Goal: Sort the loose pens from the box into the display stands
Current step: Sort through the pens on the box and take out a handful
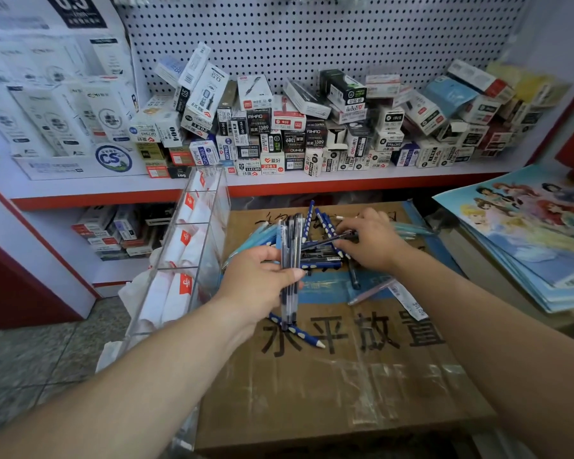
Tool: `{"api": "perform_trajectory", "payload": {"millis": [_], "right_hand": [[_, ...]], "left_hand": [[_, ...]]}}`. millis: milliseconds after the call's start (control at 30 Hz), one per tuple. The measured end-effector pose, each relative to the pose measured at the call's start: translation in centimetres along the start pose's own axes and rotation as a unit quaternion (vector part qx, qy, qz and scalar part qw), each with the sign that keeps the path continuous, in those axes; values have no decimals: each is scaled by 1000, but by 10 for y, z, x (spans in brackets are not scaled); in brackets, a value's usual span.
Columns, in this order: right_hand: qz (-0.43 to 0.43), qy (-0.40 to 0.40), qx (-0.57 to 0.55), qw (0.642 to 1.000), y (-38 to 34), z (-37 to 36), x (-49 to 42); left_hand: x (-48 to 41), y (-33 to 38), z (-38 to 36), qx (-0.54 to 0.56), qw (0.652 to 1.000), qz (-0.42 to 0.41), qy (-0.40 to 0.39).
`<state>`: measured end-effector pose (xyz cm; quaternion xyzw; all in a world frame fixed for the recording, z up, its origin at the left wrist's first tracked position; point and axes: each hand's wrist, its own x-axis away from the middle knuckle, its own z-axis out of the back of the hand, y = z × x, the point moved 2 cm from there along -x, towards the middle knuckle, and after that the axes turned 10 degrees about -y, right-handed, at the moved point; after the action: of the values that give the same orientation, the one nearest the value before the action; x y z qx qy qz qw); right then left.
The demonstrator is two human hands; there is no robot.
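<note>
Dark-blue pens point(290, 235) — upright bundle, L hand point(259, 281)

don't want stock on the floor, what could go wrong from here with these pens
The left hand grips a full bundle of dark blue clear-barrelled pens upright; adding more might let some slip out. The right hand pinches a thin dark pen in the tangled pile of loose pens on the brown cardboard box; neighbours could roll off. White plastic bags fill the clear acrylic display stand's compartments and may block pens.
</note>
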<state>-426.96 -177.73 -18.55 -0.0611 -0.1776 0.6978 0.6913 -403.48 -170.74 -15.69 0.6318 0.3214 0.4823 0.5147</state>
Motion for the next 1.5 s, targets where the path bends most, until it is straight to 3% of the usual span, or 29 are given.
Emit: {"api": "perform_trajectory", "payload": {"millis": [467,667,733,867,1033,1333,1500], "right_hand": [[53,1,-126,991,5,38,30],[65,66,-321,942,-6,78,64],[66,79,-313,944,-12,82,71],[79,24,-281,956,-32,72,81],[100,18,-340,935,-54,50,82],[67,77,-422,901,-58,35,81],[67,60,-445,891,-45,31,77]], "left_hand": [[-1,-1,2,2,1000,-7,18],[3,2,-1,-9,1000,-23,4],[4,3,-3,-16,999,-28,-5],[4,4,-8,-30,999,-38,-20],[7,4,-15,-43,996,-48,-59],[8,3,-21,-52,991,-61,-105],[7,3,-21,-59,991,-44,-111]]}}
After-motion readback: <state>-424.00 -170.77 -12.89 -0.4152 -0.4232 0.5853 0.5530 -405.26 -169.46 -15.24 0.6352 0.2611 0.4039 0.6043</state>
